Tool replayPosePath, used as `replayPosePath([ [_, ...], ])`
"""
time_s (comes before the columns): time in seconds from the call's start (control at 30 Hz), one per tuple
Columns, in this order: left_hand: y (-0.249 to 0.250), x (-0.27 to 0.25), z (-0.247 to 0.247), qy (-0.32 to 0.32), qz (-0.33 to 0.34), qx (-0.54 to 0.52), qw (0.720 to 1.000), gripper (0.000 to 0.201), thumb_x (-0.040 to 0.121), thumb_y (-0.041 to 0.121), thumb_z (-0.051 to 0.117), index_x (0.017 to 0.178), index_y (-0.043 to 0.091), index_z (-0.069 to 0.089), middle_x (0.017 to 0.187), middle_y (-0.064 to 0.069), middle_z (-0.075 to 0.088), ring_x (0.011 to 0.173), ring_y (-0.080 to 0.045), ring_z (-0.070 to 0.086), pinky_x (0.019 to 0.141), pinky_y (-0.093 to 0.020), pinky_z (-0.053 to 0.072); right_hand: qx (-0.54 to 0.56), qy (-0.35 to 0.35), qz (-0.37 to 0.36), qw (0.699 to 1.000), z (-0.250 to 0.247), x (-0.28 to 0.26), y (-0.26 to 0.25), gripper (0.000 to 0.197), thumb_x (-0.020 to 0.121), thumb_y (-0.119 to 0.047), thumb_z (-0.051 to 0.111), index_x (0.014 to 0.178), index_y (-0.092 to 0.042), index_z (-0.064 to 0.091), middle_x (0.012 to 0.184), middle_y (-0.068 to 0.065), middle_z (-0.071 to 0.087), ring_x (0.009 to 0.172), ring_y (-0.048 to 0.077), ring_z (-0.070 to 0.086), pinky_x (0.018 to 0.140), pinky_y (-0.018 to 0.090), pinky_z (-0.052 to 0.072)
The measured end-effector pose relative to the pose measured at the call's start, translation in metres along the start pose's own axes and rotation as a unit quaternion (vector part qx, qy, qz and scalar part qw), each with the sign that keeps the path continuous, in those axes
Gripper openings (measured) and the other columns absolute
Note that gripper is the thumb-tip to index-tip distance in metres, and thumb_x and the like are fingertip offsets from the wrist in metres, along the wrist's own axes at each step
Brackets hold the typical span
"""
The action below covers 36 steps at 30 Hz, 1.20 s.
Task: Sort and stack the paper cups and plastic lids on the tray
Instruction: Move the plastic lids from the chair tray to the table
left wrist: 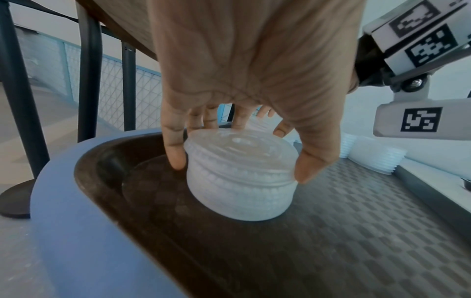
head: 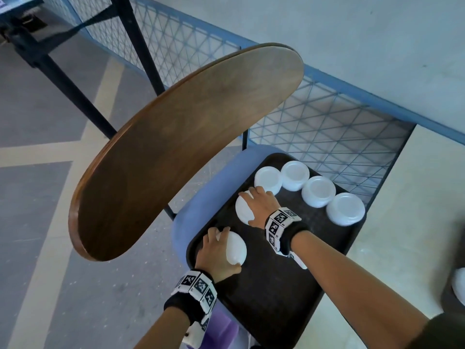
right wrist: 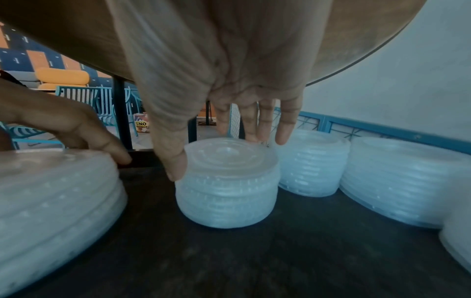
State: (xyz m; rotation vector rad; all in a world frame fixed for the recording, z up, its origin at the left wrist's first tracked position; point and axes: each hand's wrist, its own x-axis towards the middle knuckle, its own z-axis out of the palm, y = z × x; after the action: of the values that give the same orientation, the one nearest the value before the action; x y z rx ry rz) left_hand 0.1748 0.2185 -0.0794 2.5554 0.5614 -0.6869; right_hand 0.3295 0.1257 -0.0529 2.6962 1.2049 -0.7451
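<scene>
Lid stacks stand on the dark tray (head: 271, 293); my left hand (head: 214, 258) clamps the near stack (left wrist: 239, 181), my right hand (head: 261, 205) the next stack (right wrist: 226, 187), fingers draped over, presumably to merge them.

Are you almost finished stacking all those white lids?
Partway. Four lid stacks already stand in a row along the tray's far side. The left hand grips a fifth stack and the right hand a sixth, both resting on the tray. No paper cups show in any view, so that part can't be judged.
</scene>
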Motion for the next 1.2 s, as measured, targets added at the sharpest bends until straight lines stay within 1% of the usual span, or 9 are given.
replayPosePath([
  [0.13,0.001,-0.004,0.006,0.008,-0.010,-0.034,0.999,0.102,0.064,0.041,0.074,0.143,0.028,0.011,0.144,-0.003,0.016,0.135,-0.028,0.022,0.098,-0.042,0.044,0.019,-0.001,0.013,1.000,0.009,-0.010,-0.001,0.091,0.073,-0.037,0.073,0.145,-0.022,0.020,0.141,0.013,0.031,0.132,0.030,0.029,0.104,0.041,0.033],
  [0.23,0.005,-0.006,0.012,0.018,-0.017,-0.035,0.999,0.107,0.063,0.042,0.077,0.144,0.029,0.008,0.143,-0.002,0.019,0.134,-0.026,0.023,0.098,-0.043,0.045,0.053,-0.010,0.042,0.998,0.021,-0.022,-0.003,0.096,0.066,-0.038,0.077,0.144,-0.025,0.021,0.139,0.014,0.027,0.129,0.032,0.029,0.101,0.043,0.038],
  [0.33,0.010,-0.006,0.017,0.024,-0.021,-0.010,0.999,0.106,0.063,0.041,0.077,0.143,0.029,0.009,0.141,-0.003,0.021,0.133,-0.026,0.025,0.098,-0.045,0.044,0.116,-0.014,0.072,0.991,0.031,-0.029,-0.004,0.097,0.063,-0.030,0.080,0.141,-0.027,0.023,0.139,0.012,0.022,0.126,0.033,0.032,0.095,0.046,0.045],
  [0.43,0.011,-0.004,0.020,0.030,-0.022,0.013,0.999,0.104,0.063,0.043,0.077,0.142,0.028,0.011,0.140,-0.003,0.024,0.131,-0.026,0.027,0.099,-0.043,0.043,0.152,-0.019,0.087,0.984,0.038,-0.030,-0.006,0.096,0.063,-0.025,0.080,0.140,-0.028,0.023,0.139,0.011,0.022,0.124,0.034,0.034,0.091,0.047,0.048],
  [0.57,0.011,-0.003,0.021,0.028,-0.026,0.016,0.999,0.103,0.062,0.043,0.077,0.141,0.028,0.013,0.136,-0.003,0.027,0.128,-0.025,0.030,0.096,-0.040,0.045,0.145,-0.008,0.095,0.985,0.044,-0.029,-0.008,0.098,0.062,-0.028,0.080,0.139,-0.028,0.021,0.133,0.011,0.032,0.121,0.031,0.036,0.090,0.043,0.046],
  [0.73,0.013,-0.003,0.021,0.027,-0.038,0.020,0.999,0.101,0.060,0.042,0.077,0.138,0.027,0.015,0.132,-0.005,0.028,0.126,-0.026,0.031,0.095,-0.040,0.046,0.151,-0.004,0.117,0.982,0.050,-0.036,-0.010,0.104,0.060,-0.032,0.080,0.142,-0.026,0.016,0.132,0.013,0.032,0.121,0.032,0.036,0.094,0.043,0.042],
  [0.9,0.014,-0.006,0.024,0.034,-0.058,0.015,0.998,0.101,0.058,0.044,0.077,0.137,0.029,0.016,0.133,-0.007,0.028,0.126,-0.029,0.031,0.097,-0.044,0.043,0.172,0.013,0.120,0.978,0.055,-0.051,-0.007,0.102,0.059,-0.034,0.080,0.140,-0.026,0.018,0.131,0.014,0.032,0.118,0.033,0.038,0.095,0.045,0.041],
  [1.07,0.009,-0.012,0.025,0.046,-0.060,0.005,0.997,0.100,0.055,0.040,0.080,0.136,0.026,0.022,0.127,-0.012,0.033,0.122,-0.035,0.034,0.095,-0.047,0.042,0.247,0.048,0.142,0.957,0.054,-0.089,0.012,0.098,0.059,-0.033,0.080,0.138,-0.028,0.022,0.131,0.012,0.032,0.118,0.034,0.039,0.094,0.046,0.043],
  [1.2,0.020,-0.014,0.019,0.063,-0.059,-0.024,0.996,0.102,0.052,0.031,0.084,0.136,0.023,0.027,0.126,-0.019,0.035,0.118,-0.044,0.036,0.098,-0.050,0.038,0.304,0.097,0.195,0.928,0.061,-0.144,0.045,0.097,0.061,-0.035,0.080,0.139,-0.029,0.022,0.136,0.010,0.030,0.123,0.032,0.036,0.095,0.046,0.044],
])
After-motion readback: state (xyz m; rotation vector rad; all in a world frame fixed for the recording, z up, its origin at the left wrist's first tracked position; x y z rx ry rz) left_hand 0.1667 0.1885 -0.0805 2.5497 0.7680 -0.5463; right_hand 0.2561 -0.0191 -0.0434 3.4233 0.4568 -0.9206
